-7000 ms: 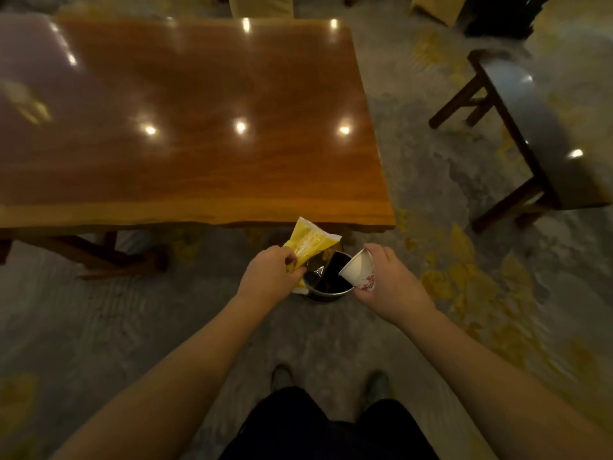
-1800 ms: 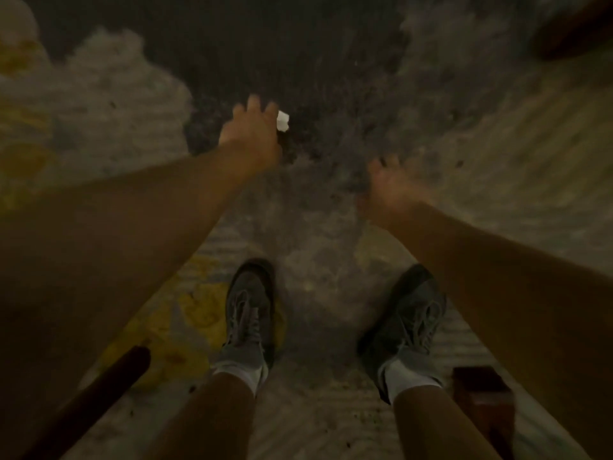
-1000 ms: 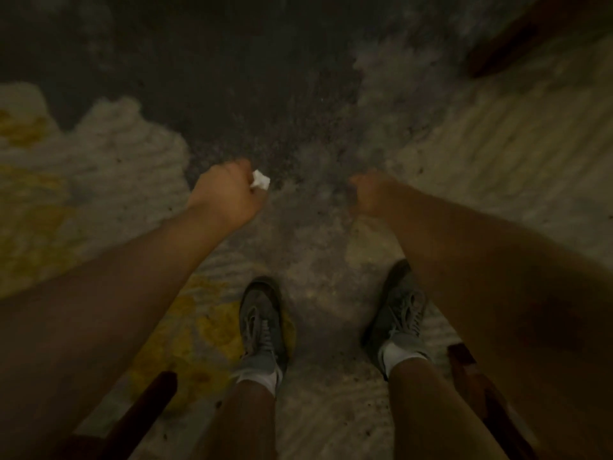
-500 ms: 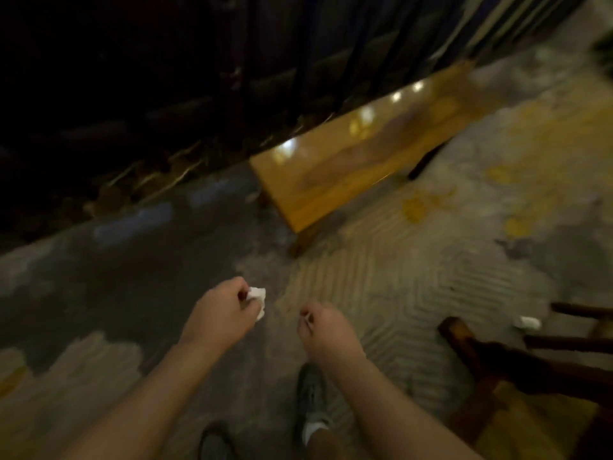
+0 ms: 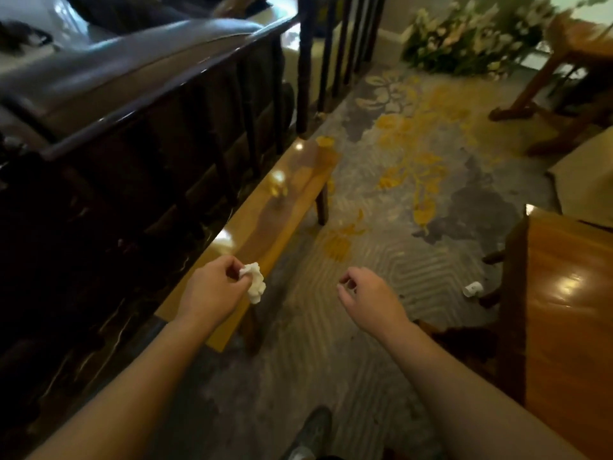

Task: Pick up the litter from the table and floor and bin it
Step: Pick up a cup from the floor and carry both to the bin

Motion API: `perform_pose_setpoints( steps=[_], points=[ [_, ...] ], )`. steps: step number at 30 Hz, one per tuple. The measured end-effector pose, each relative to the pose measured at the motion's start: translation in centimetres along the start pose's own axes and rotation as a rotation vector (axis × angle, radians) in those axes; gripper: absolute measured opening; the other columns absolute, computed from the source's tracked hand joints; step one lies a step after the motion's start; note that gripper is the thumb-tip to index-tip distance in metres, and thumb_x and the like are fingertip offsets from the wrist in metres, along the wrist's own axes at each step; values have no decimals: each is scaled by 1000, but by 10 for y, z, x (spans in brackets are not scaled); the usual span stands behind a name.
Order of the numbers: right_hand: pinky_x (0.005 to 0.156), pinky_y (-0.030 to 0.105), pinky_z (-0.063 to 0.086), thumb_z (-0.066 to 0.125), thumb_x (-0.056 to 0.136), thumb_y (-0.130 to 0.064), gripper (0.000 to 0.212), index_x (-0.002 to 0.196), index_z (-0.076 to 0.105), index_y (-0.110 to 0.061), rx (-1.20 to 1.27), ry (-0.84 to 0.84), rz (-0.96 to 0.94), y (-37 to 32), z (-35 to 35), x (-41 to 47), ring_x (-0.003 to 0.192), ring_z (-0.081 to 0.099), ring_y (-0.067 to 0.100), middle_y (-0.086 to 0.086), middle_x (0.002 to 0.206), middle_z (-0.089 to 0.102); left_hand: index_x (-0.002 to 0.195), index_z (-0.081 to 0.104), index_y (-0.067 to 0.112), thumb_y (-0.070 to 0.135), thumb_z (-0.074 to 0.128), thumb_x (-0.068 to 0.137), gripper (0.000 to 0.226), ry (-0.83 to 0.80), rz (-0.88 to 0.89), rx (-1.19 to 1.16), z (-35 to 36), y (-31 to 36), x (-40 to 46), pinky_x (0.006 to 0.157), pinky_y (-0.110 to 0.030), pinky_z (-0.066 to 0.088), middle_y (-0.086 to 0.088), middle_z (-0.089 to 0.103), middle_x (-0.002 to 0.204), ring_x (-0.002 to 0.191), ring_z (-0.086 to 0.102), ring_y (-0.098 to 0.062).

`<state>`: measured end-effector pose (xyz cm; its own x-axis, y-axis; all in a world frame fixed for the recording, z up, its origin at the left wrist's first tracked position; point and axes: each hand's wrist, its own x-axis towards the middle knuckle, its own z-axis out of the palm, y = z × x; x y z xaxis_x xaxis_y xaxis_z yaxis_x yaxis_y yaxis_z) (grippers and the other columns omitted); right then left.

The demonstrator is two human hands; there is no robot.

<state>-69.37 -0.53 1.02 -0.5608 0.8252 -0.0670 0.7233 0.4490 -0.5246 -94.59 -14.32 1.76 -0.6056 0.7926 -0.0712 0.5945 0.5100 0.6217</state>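
Observation:
My left hand [image 5: 214,290] pinches a crumpled white tissue [image 5: 254,282] between thumb and fingers, held over the near end of a wooden bench. My right hand [image 5: 368,295] hangs at the same height to the right, fingers loosely curled with nothing in them. Another small white piece of litter [image 5: 472,289] lies on the carpet at the right, close to the wooden table [image 5: 564,313] and its legs. The bin is out of view.
A long glossy wooden bench [image 5: 278,207] runs along a dark railing [image 5: 159,104] on the left. Patterned grey and yellow carpet [image 5: 391,200] covers the floor ahead. Flowers [image 5: 464,31] and another wooden table [image 5: 577,48] stand at the far right. My shoe [image 5: 311,429] shows below.
My view has lifted from the floor to the room ahead. The left hand still grips the tissue picked off the floor; both hands have risen together.

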Motion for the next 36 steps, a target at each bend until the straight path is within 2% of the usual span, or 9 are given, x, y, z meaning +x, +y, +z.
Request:
perform_pose_setpoints(
  steps=[5, 6, 8, 11, 15, 18, 27, 31, 36],
  points=[
    [76, 33, 47, 63, 90, -31, 15, 95, 66, -17, -11, 79, 90, 41, -58, 47, 89, 61, 22, 3, 93, 62, 101, 55, 47, 52, 66, 81, 23, -91, 130, -13, 26, 90, 78, 59, -29, 58, 23, 64, 83, 72, 62, 4],
    [76, 33, 47, 63, 89, -31, 15, 95, 66, -17, -16, 87, 102, 47, -67, 55, 89, 61, 22, 4, 93, 62, 101, 58, 45, 50, 66, 82, 21, -117, 160, -12, 33, 106, 90, 60, -30, 58, 23, 64, 83, 73, 62, 3],
    [78, 35, 48, 62, 89, -31, 14, 94, 65, -18, -29, 93, 132, 61, -87, 68, 91, 61, 24, 4, 93, 61, 88, 63, 41, 46, 68, 84, 8, -160, 208, 0, 49, 138, 113, 58, -30, 57, 21, 65, 77, 69, 62, 3],
    [77, 35, 46, 61, 89, -31, 14, 92, 64, -18, -52, 122, 196, 87, -115, 94, 91, 61, 24, 5, 93, 62, 77, 62, 41, 44, 71, 83, 11, -233, 308, 25, 76, 190, 152, 51, -22, 47, 20, 64, 71, 66, 61, 3],
    [71, 34, 44, 59, 89, -32, 16, 90, 63, -18, -108, 181, 296, 127, -142, 136, 90, 60, 24, 4, 93, 62, 82, 65, 32, 42, 67, 86, 11, -350, 452, 71, 122, 253, 216, 59, -35, 57, 13, 66, 73, 68, 62, -6],
    [72, 34, 44, 59, 90, -33, 16, 90, 62, -17, -143, 212, 355, 156, -159, 171, 91, 60, 25, 5, 93, 63, 81, 64, 29, 37, 66, 85, 10, -404, 561, 125, 155, 296, 267, 62, -39, 56, 9, 65, 74, 69, 61, -10],
    [81, 30, 45, 57, 92, -34, 17, 95, 64, -18, -128, 277, 697, 226, -210, 259, 96, 60, 18, 1, 98, 63, 83, 60, 28, 38, 66, 82, 12, -594, 845, 234, 250, 413, 419, 63, -31, 43, 1, 65, 88, 82, 62, -23],
    [87, 34, 50, 54, 95, -34, 19, 101, 64, -19, -71, 299, 829, 259, -228, 282, 99, 60, 17, -1, 102, 63, 85, 61, 24, 35, 65, 83, 12, -696, 975, 302, 299, 460, 462, 64, -33, 43, -3, 64, 90, 85, 61, -26],
    [78, 39, 54, 54, 93, -36, 16, 95, 62, -22, 27, 287, 982, 320, -241, 301, 92, 60, 20, -1, 97, 63, 86, 61, 21, 34, 64, 85, 13, -795, 1074, 364, 371, 515, 488, 61, -34, 41, -6, 64, 89, 85, 62, -28]
  ],
)
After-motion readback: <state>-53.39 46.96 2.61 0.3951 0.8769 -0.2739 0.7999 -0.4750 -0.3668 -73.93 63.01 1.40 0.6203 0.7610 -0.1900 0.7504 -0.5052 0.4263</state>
